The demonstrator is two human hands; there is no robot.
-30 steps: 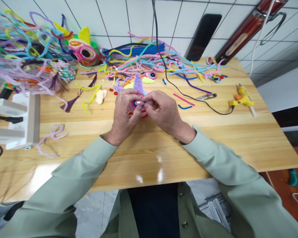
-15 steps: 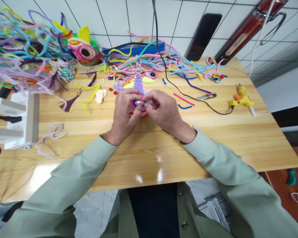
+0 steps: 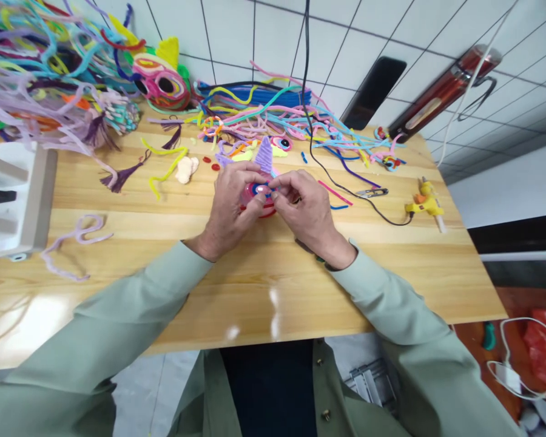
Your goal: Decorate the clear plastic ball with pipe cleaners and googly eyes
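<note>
A round pink and red craft piece [image 3: 247, 193], seemingly of coiled pipe cleaners, sits low over the table between my hands. On its front, a blue pipe-cleaner ring [image 3: 255, 189] circles a pale centre. My left hand [image 3: 233, 203] is closed around the piece's left side, its thumb pressed on the front. The fingers of my right hand [image 3: 306, 209] pinch together at the ring's right edge; their exact hold is partly hidden. Just behind stands a purple pointed pipe-cleaner fin [image 3: 264, 156]. A pink-rimmed eye piece [image 3: 281, 143] lies farther back.
A finished pipe-cleaner fish head [image 3: 161, 85] and tangled pipe cleaners [image 3: 264, 112] line the back. Rightward lie small snips [image 3: 372, 192] and a yellow glue gun [image 3: 425, 205] with its cable. A phone [image 3: 374, 93] and red flask [image 3: 446, 91] lean by the wall. A power strip [image 3: 40, 194] stands left.
The camera view has shifted, moving the table's right side leftward in the picture. Both hands stay on the craft piece, with only slight finger movement.
</note>
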